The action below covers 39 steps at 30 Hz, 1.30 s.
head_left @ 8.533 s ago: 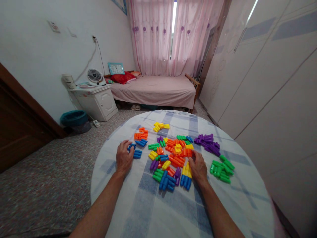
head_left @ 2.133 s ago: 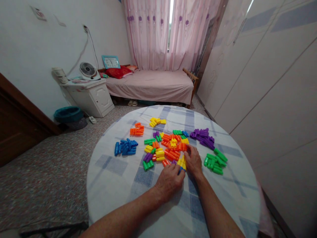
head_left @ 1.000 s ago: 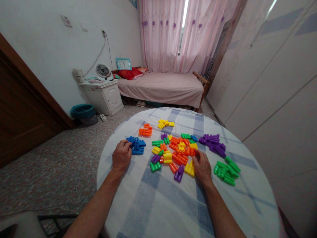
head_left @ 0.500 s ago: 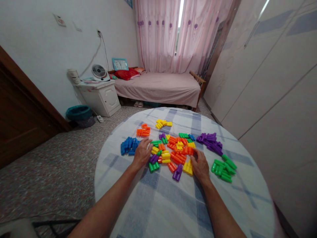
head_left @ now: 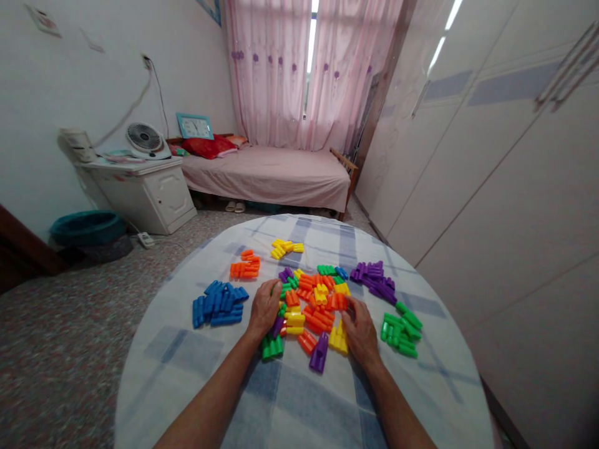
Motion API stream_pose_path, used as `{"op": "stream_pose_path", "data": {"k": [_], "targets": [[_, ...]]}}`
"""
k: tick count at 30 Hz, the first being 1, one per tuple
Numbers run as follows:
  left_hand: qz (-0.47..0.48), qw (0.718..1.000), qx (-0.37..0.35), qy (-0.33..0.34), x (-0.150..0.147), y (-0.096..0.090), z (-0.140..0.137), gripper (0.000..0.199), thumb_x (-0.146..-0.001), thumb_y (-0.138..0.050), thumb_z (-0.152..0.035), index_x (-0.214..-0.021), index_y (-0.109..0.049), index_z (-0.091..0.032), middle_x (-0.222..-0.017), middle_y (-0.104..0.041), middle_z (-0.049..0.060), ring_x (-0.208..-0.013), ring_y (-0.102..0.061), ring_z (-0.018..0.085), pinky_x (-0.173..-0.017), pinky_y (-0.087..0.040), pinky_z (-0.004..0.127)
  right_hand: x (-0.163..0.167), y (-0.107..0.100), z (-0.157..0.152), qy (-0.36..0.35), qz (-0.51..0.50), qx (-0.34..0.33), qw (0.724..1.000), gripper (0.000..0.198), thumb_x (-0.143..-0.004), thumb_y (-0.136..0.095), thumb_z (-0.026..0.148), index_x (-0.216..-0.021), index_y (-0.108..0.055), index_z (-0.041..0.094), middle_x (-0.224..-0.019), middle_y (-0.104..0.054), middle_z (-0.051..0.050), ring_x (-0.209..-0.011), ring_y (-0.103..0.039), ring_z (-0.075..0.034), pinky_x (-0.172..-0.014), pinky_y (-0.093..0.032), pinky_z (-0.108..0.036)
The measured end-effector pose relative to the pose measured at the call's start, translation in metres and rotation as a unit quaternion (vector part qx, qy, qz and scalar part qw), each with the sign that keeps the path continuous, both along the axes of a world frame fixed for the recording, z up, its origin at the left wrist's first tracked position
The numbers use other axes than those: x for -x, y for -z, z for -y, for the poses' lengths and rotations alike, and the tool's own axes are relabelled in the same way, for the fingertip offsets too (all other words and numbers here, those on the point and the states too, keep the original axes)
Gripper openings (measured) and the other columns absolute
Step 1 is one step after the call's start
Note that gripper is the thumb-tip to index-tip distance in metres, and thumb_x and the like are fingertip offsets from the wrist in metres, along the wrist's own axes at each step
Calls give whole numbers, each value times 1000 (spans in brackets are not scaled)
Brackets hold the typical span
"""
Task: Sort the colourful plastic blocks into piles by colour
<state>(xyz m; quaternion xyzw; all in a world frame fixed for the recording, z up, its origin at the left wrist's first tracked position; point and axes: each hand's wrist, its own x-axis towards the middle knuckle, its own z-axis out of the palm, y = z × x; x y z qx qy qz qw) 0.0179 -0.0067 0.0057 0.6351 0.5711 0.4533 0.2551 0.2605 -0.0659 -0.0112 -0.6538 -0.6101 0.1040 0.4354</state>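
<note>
A mixed pile of plastic building blocks point(head_left: 319, 319) in orange, yellow, green and purple lies on the round table, between my two hands. My left hand point(head_left: 266, 307) is cupped at the pile's left edge, its fingers bent over green and purple blocks and partly hidden. At the right edge, my right hand point(head_left: 359, 329) has its fingers loosely apart, the tips touching an orange block point(head_left: 339, 302). Just below them are yellow blocks point(head_left: 339, 338). A purple block point(head_left: 319, 353) lies at the pile's near side, with green blocks point(head_left: 272, 347) close to my left wrist.
Sorted by colour, blue blocks point(head_left: 219, 304), orange blocks point(head_left: 244, 266), yellow blocks point(head_left: 286, 248), purple blocks point(head_left: 373, 279) and green blocks point(head_left: 401, 330) surround the pile. A checked tablecloth point(head_left: 309, 411) covers the table. Beyond stand a bed point(head_left: 276, 171) and a white cabinet point(head_left: 163, 196).
My left hand has moved right, away from the blue blocks and against the mixed pile. My right hand stays by the orange block. The camera view has turned slightly right.
</note>
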Motion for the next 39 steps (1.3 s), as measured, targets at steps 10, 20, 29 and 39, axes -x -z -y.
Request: {"op": "stream_pose_path", "data": {"k": [10, 20, 29, 39], "targets": [[100, 994, 40, 11, 16, 4, -2, 44, -88, -36, -47, -104, -63, -15, -106, -65, 10, -102, -58, 23, -92, -43, 38, -15, -49, -40, 13, 95, 5, 995, 37, -82, -42, 24, -114, -56, 15, -116, -58, -11, -110, -53, -21, -98, -40, -37], [101, 994, 36, 19, 13, 3, -1, 41, -90, -35, -45, -101, -63, -17, -102, -65, 8, -97, -59, 21, -88, -44, 35, 2, -55, -101, 60, 217, 186, 956, 33, -86, -44, 25, -113, -59, 16, -115, -62, -10, -103, -59, -20, -83, -43, -27], [95, 995, 31, 26, 12, -1, 0, 39, -90, -35, -42, -98, -64, -17, -98, -64, 8, -94, -59, 20, -85, -44, 34, -1, -49, -109, 91, 232, 188, 950, 29, -83, -46, 21, -108, -61, 17, -108, -63, -9, -95, -62, -21, -72, -43, -27], [91, 995, 28, 30, 12, 1, -1, 38, -91, -34, -42, -97, -63, -18, -97, -65, 6, -92, -60, 19, -84, -44, 33, -1, -49, -82, 16, 100, 43, 994, 27, -79, -48, 20, -101, -62, 16, -98, -66, -7, -85, -61, -17, -77, -47, -29]]}}
